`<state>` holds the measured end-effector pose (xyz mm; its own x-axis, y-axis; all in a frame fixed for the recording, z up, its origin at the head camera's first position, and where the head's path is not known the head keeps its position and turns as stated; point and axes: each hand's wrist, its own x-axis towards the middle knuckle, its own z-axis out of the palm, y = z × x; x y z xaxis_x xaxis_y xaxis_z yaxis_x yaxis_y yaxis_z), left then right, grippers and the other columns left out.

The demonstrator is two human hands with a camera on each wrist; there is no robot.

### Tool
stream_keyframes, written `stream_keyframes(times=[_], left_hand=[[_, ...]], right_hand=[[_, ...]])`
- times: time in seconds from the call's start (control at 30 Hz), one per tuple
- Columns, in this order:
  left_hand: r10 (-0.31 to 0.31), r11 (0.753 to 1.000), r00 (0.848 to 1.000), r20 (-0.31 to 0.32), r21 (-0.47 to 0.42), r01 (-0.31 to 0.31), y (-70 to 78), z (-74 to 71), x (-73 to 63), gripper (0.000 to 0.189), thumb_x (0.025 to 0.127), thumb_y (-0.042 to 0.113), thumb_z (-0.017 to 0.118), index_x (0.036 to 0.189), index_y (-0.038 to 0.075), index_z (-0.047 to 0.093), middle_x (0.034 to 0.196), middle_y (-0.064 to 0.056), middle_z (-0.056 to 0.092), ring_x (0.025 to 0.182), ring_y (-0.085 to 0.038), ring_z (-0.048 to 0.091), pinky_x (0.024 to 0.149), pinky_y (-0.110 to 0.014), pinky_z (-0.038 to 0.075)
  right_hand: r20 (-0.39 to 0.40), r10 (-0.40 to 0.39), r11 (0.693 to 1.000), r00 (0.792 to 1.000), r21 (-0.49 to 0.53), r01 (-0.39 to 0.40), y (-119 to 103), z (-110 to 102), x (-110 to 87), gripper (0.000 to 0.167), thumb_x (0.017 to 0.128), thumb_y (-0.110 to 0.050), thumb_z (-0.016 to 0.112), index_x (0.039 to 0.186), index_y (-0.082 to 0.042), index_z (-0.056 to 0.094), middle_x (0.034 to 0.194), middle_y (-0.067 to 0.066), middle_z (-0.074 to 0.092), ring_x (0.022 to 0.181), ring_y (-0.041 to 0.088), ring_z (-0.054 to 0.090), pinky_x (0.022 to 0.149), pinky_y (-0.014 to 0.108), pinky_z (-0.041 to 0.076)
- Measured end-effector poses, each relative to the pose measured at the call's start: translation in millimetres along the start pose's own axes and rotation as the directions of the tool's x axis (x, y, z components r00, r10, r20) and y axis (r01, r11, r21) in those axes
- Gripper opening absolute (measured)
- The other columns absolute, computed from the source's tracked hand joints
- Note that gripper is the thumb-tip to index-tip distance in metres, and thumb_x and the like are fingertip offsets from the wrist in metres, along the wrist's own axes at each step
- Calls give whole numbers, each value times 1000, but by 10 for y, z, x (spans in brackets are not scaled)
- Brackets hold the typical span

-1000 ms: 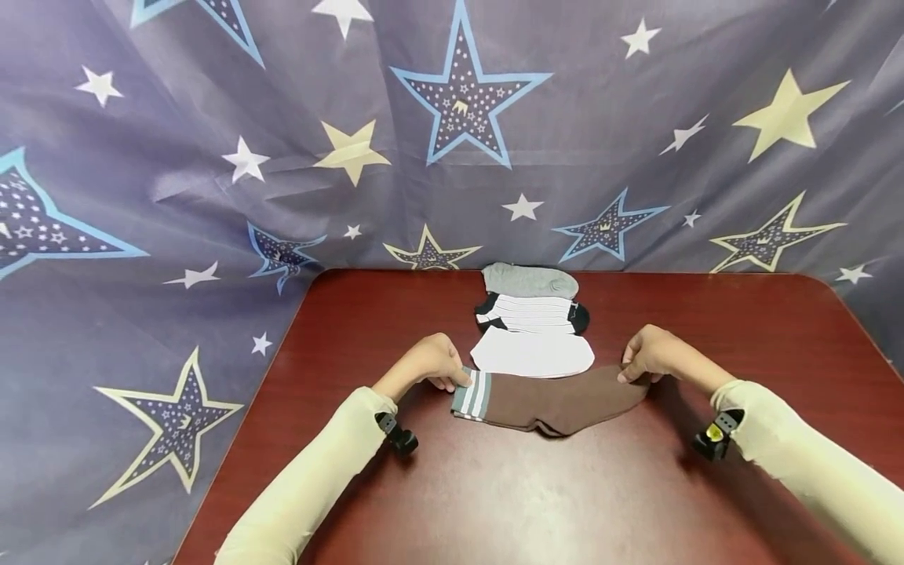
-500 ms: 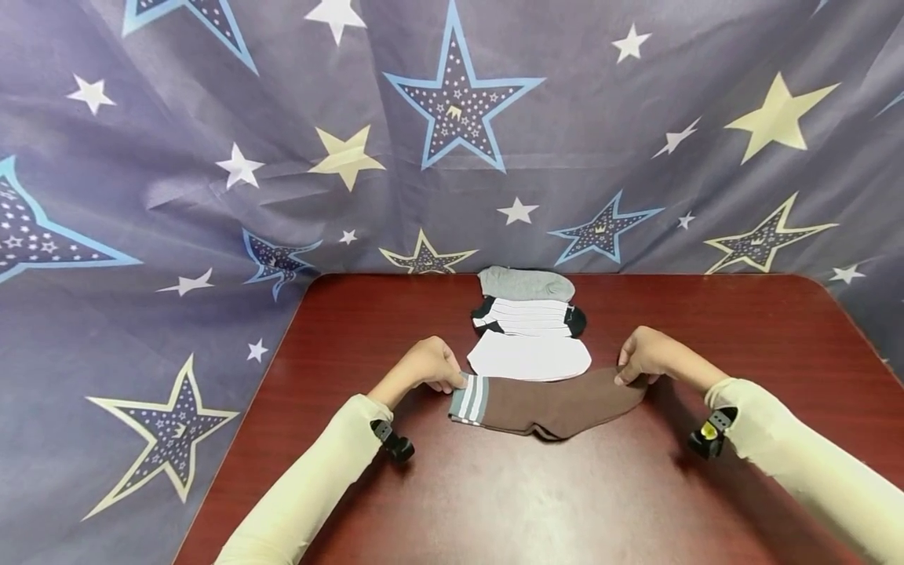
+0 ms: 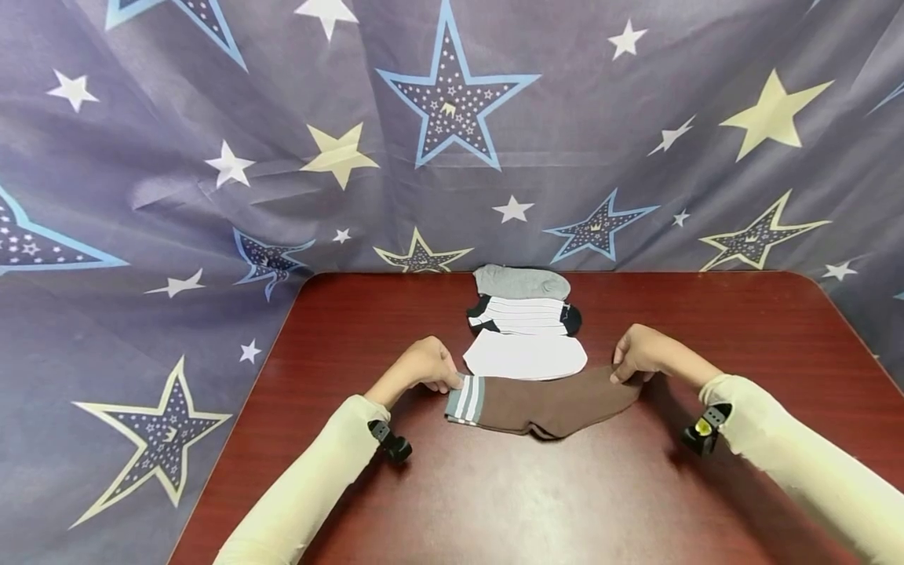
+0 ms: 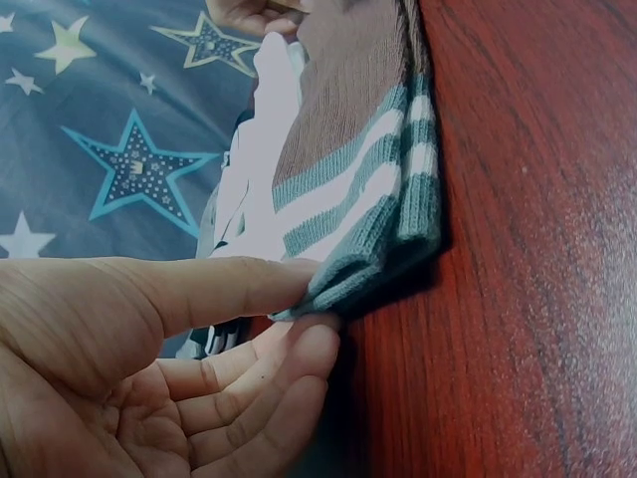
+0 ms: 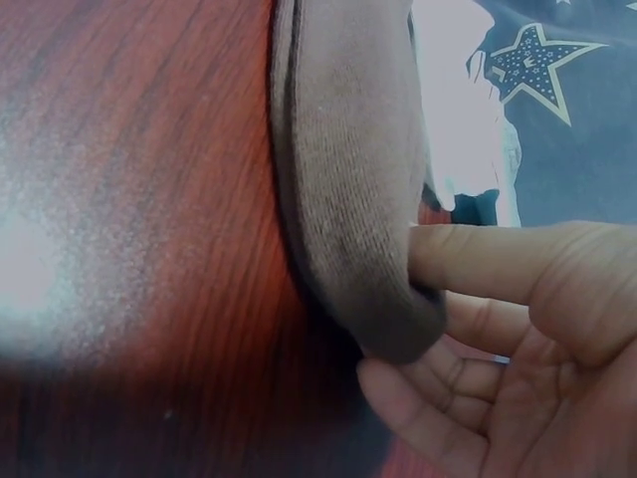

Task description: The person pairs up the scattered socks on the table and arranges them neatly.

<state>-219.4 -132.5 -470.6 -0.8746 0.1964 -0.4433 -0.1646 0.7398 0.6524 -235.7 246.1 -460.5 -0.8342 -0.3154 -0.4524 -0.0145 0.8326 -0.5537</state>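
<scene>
A brown sock with a teal cuff and white stripes stretches sideways between my hands. At the cuff corner my left hand pinches the knit between thumb and fingers; in the left wrist view the cuff shows two layers. My right hand grips the toe end, and the right wrist view has the thumb pressed on the brown toe with fingers beneath. Right behind the brown sock lies a plain white sock, its near edge meeting the brown one.
Farther back in the same column lie a white sock with black heel and toe and a grey sock near the table's back edge. The dark red table meets a star-patterned curtain behind.
The whole head view shifts slightly left. Both hands keep their hold on the brown sock, which stays in about the same place among the other socks.
</scene>
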Motion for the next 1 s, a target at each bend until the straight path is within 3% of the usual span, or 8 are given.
stream_keyframes(times=[0.63, 0.87, 1.0], left_hand=[[-4, 999, 1000, 20, -48, 5, -53, 15, 32, 14, 73, 4, 87, 72, 2, 73, 55, 0, 63, 49, -9, 60, 51, -22, 55], [24, 999, 999, 28, -45, -23, -8, -35, 96, 13, 74, 6, 87, 75, 1, 75, 57, 1, 64, 51, -9, 61, 53, -24, 56], [8, 999, 999, 41, -43, -6, -51, -12, 70, 12, 74, 5, 87, 75, 1, 75, 56, 1, 63, 50, -9, 61, 53, -23, 56]], right_hand=[[23, 2, 1000, 1000, 28, -2, -3, 17, 6, 19, 74, -8, 87, 74, -2, 69, 70, -2, 60, 66, 14, 59, 57, 33, 59], [25, -19, 1000, 999, 20, 18, 10, -109, 24, 20, 75, -9, 86, 77, -1, 69, 75, 0, 61, 69, 15, 59, 58, 35, 59], [38, -13, 1000, 999, 28, 12, 20, -31, 36, 20, 75, -10, 86, 76, -2, 68, 73, 0, 60, 69, 15, 59, 58, 35, 59]])
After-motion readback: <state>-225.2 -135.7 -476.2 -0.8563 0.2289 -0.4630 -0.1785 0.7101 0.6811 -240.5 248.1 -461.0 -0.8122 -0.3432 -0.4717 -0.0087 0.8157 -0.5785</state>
